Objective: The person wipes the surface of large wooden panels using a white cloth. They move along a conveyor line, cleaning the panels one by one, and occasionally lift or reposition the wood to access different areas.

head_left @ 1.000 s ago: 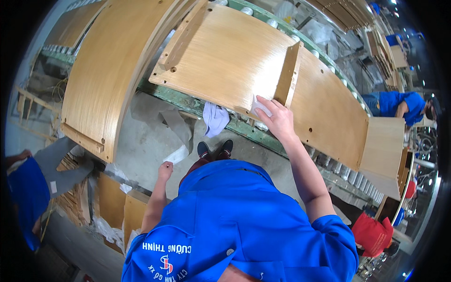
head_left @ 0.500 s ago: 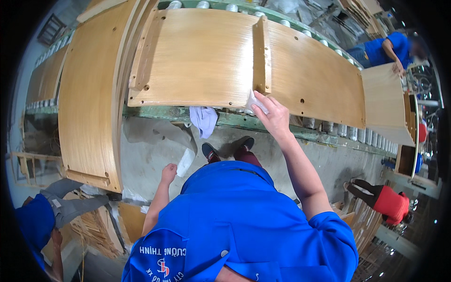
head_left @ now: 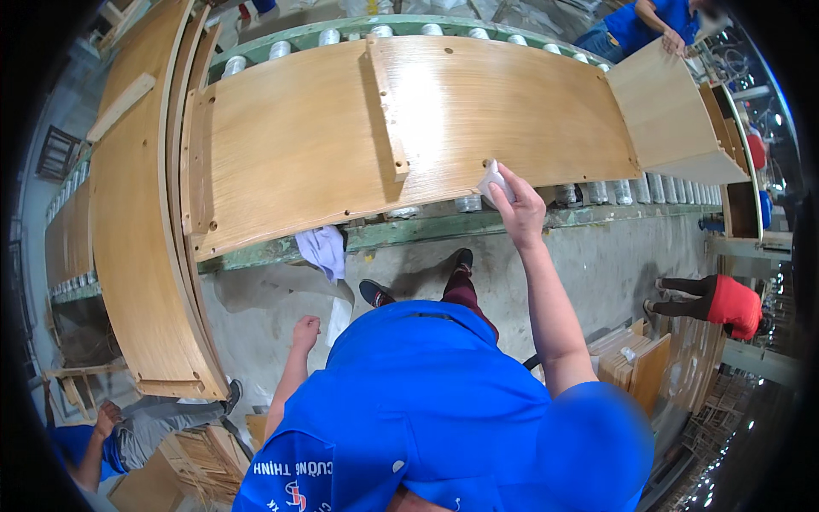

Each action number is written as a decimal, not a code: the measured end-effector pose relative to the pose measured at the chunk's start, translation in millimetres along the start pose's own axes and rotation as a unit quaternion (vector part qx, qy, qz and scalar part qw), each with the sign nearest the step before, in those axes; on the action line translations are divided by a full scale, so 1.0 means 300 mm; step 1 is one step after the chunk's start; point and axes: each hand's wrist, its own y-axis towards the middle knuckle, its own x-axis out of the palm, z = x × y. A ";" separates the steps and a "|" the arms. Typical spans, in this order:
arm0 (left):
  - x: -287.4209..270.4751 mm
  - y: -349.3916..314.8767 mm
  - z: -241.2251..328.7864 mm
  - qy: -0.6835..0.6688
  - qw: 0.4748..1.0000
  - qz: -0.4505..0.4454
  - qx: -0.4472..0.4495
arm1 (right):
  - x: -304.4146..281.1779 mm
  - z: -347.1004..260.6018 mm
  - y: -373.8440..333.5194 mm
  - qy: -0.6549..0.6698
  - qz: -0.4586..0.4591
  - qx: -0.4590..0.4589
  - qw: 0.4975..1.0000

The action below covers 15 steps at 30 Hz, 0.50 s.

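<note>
My right hand (head_left: 522, 209) pinches a whitish folded pad (head_left: 495, 183) between thumb and fingers. It rests against the near edge of a long wooden panel (head_left: 290, 136), right of the panel's wooden crosspiece (head_left: 388, 111). Whether the pad is cloth or abrasive sheet I cannot tell. The panel is glossy brown with small dark holes and lies on a green roller conveyor (head_left: 375, 232). My left hand (head_left: 305, 331) hangs low at my side, fingers curled, with nothing visible in it. A pale lilac cloth (head_left: 322, 252) drapes over the conveyor's near rail, farther off from that hand.
More long panels (head_left: 128, 247) stand close on the left. Beyond the right end, a co-worker (head_left: 636, 30) has a hand on a pale wooden cabinet piece (head_left: 670, 111). Another person in grey trousers (head_left: 166, 431) is at lower left, one in red (head_left: 732, 307) at right. Boards (head_left: 631, 363) lean behind me.
My view and body have shifted right along the panel. My right hand with the pad has moved from beside the crosspiece to farther right along the near edge. My left hand stays low.
</note>
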 end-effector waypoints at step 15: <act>0.080 0.026 0.156 0.013 0.999 -0.017 0.046 | -0.061 0.162 0.016 0.003 0.014 0.021 1.000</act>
